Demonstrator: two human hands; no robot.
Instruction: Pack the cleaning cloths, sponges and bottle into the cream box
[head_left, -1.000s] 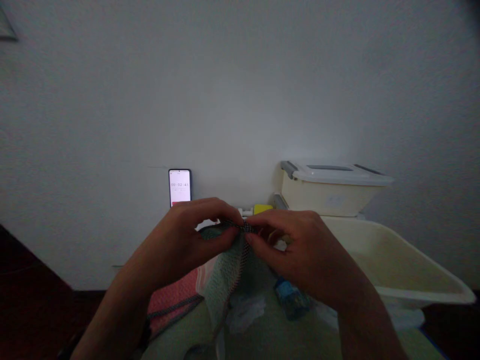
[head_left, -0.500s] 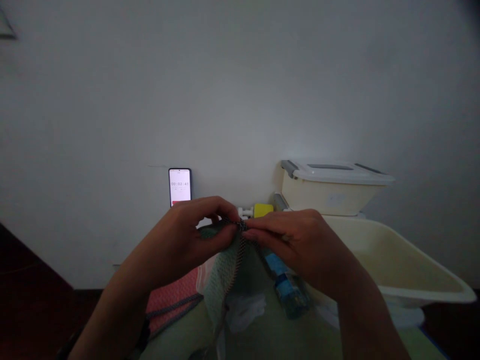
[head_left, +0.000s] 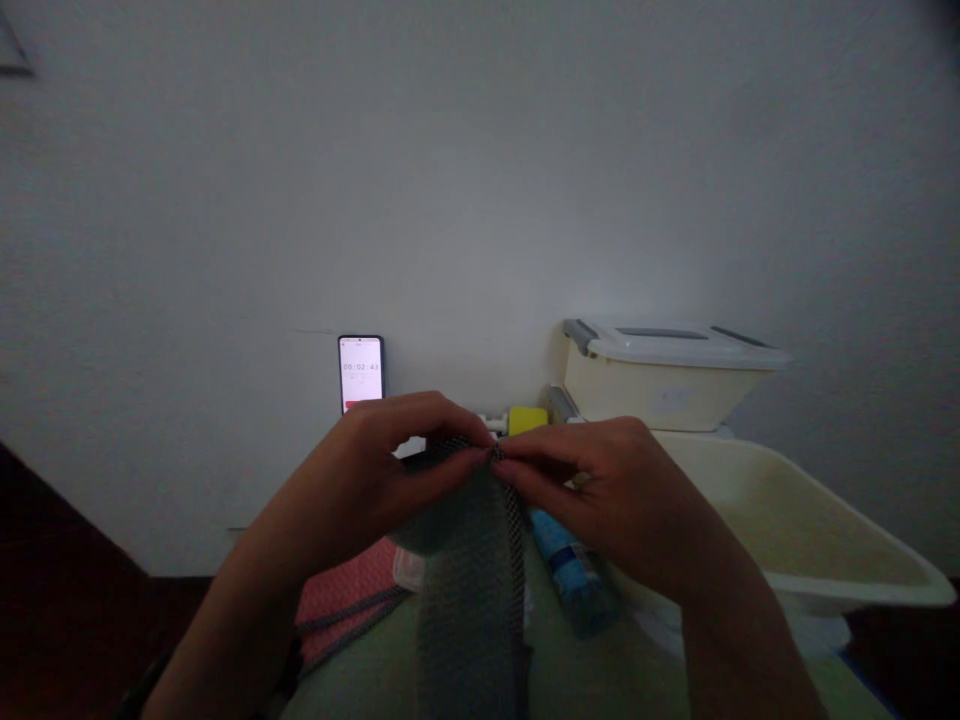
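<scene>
The green cloth (head_left: 465, 600) is held raised above the table (head_left: 360, 675), its checked edge pinched between thumb and fingers of both the left hand (head_left: 386, 450) and the right hand (head_left: 596, 470), fingertips brought together, wrists angled inward. It is flanked by a pink cloth (head_left: 349, 585), a blue bottle (head_left: 566, 560) and, farther right, a basin (head_left: 795, 520); forward room is bounded by the wall (head_left: 465, 200).

The person's bare left grip (head_left: 390, 455) and bare right grip (head_left: 596, 470), both slim-fingered, join bare forearms (head_left: 251, 585), a dark, unclear shape (head_left: 140, 688) edging the left one.
</scene>
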